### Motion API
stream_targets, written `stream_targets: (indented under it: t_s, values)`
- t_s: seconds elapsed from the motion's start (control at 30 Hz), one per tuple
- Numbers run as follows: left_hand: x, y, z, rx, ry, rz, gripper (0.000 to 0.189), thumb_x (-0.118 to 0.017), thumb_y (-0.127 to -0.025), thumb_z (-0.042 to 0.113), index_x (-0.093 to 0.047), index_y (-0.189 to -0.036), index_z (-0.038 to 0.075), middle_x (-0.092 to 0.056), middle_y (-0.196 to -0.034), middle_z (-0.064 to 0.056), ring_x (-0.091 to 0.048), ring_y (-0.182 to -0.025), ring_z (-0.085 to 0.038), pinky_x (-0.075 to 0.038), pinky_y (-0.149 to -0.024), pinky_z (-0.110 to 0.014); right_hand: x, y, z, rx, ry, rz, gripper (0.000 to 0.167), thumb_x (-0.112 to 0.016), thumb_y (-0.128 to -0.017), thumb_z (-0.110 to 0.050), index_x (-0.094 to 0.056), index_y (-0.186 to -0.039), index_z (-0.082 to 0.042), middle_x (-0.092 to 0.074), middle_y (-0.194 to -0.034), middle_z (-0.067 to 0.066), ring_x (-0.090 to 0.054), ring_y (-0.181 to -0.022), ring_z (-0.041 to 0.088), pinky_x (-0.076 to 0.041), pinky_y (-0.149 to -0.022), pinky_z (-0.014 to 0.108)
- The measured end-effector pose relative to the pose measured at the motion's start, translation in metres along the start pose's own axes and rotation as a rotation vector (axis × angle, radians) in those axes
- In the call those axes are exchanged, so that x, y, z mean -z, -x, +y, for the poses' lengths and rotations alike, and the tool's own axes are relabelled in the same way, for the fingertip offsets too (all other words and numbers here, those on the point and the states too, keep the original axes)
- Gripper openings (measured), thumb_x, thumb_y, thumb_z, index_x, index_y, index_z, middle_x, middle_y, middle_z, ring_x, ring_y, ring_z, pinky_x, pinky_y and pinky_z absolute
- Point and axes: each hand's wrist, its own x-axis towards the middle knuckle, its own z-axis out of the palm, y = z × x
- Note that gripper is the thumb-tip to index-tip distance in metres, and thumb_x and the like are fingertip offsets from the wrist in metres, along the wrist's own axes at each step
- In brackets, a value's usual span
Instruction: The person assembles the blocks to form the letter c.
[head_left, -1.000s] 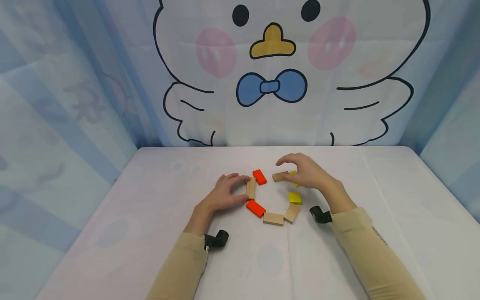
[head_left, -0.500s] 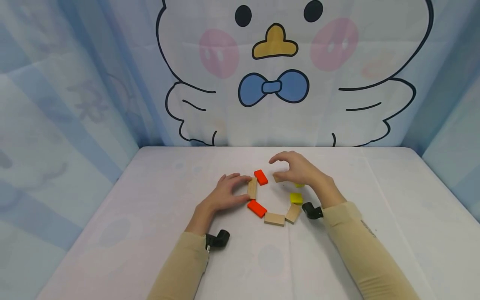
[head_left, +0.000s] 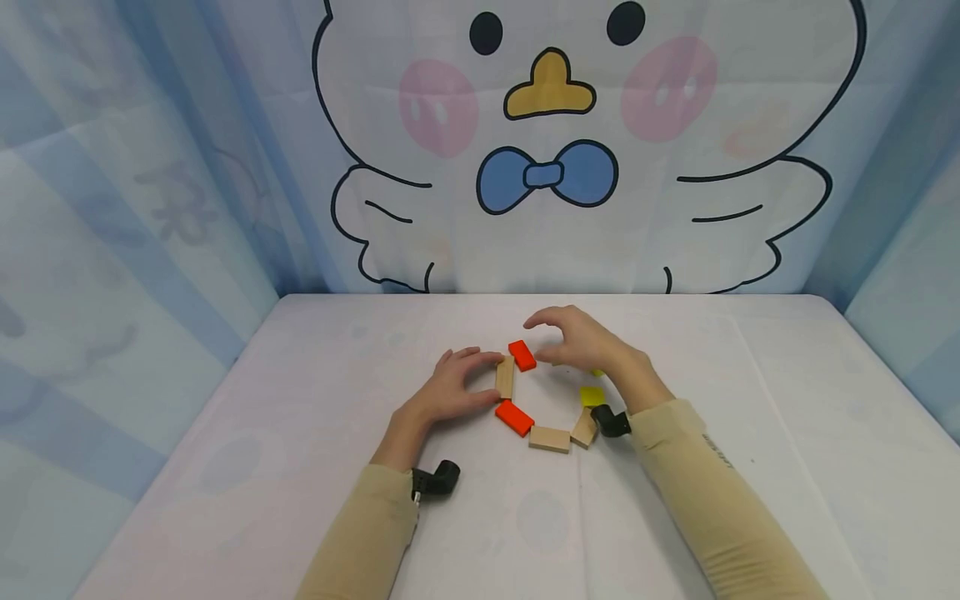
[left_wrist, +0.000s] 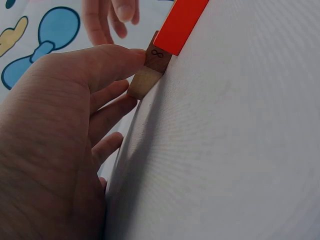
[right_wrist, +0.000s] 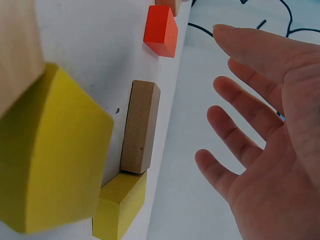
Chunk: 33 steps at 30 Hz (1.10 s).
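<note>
With left hand (head_left: 450,390), pinching one wooden block (head_left: 505,378) between thumb and fingers; with right hand (head_left: 581,340), loosely curved and holding nothing. Counted toward far edge of table (head_left: 225,500): two red blocks (head_left: 514,418), two yellow blocks (head_left: 592,396), four wooden. Visible only from left wrist: dark mark (left_wrist: 157,53) on pinched wood; only from right wrist: fourth wooden block (right_wrist: 140,127).

On my head feed, I register red blocks (head_left: 515,417), yellow blocks (head_left: 592,396) and pale tan wood blocks (head_left: 550,439). On my left wrist feed, I read a dark looped mark (left_wrist: 157,53) on bare wood. Tablecloth (head_left: 225,517): white, faint grey-blue spots. Sleeves (head_left: 367,533): beige. Wrist cameras (head_left: 438,478): black. Backdrop figure (head_left: 551,250): white, black-outlined, with pink cheeks (head_left: 438,107), yellow beak (head_left: 551,87), blue bow tie (head_left: 543,174)
</note>
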Motion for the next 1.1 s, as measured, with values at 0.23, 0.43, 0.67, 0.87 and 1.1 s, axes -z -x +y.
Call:
stream_targets:
  t_s: [0.23, 0.43, 0.67, 0.87, 1.1]
  values:
    - [0.000, 0.001, 0.001, 0.007, 0.005, 0.001, 0.057, -0.068, -0.092, 0.034, -0.056, -0.145, 0.017, -0.053, -0.147, -0.004, -0.032, -0.144, -0.029, -0.005, -0.121, -0.054, -0.007, -0.005, 0.002, 0.022, 0.032, -0.034, 0.046, -0.072, -0.091, -0.008, -0.061, -0.135, -0.005, -0.057, -0.140, 0.011, -0.046, -0.133, 0.035, -0.039, -0.109, 0.056]
    - [0.000, 0.000, -0.001, 0.005, 0.004, 0.004, 0.057, -0.068, -0.092, 0.034, -0.056, -0.145, 0.018, -0.054, -0.146, -0.003, -0.033, -0.144, -0.029, -0.005, -0.121, -0.053, -0.010, -0.009, 0.001, 0.005, 0.050, -0.063, 0.047, -0.074, -0.090, -0.009, -0.061, -0.136, -0.007, -0.057, -0.141, 0.010, -0.046, -0.132, 0.034, -0.041, -0.108, 0.053]
    - [-0.001, -0.001, -0.002, -0.008, 0.000, -0.001, 0.057, -0.068, -0.092, 0.034, -0.056, -0.145, 0.017, -0.054, -0.147, -0.004, -0.033, -0.144, -0.029, -0.005, -0.121, -0.054, -0.015, -0.012, 0.000, 0.004, 0.075, -0.075, 0.046, -0.077, -0.089, -0.012, -0.063, -0.132, -0.006, -0.058, -0.139, 0.011, -0.047, -0.131, 0.034, -0.038, -0.111, 0.053]
    - [-0.001, 0.000, -0.001, 0.011, 0.006, -0.005, 0.057, -0.068, -0.092, 0.034, -0.055, -0.146, 0.018, -0.052, -0.148, -0.004, -0.031, -0.145, -0.029, -0.004, -0.121, -0.054, -0.017, -0.013, -0.001, -0.017, 0.097, -0.088, 0.041, -0.077, -0.090, -0.016, -0.066, -0.128, -0.007, -0.059, -0.137, 0.011, -0.047, -0.131, 0.034, -0.035, -0.113, 0.052]
    - [0.000, 0.000, -0.001, 0.001, 0.008, -0.002, 0.057, -0.068, -0.092, 0.034, -0.055, -0.145, 0.017, -0.052, -0.148, -0.005, -0.032, -0.144, -0.029, -0.005, -0.121, -0.054, -0.020, -0.014, -0.002, -0.019, 0.146, -0.103, 0.037, -0.077, -0.090, -0.017, -0.069, -0.125, -0.007, -0.061, -0.132, 0.010, -0.051, -0.125, 0.031, -0.040, -0.110, 0.049]
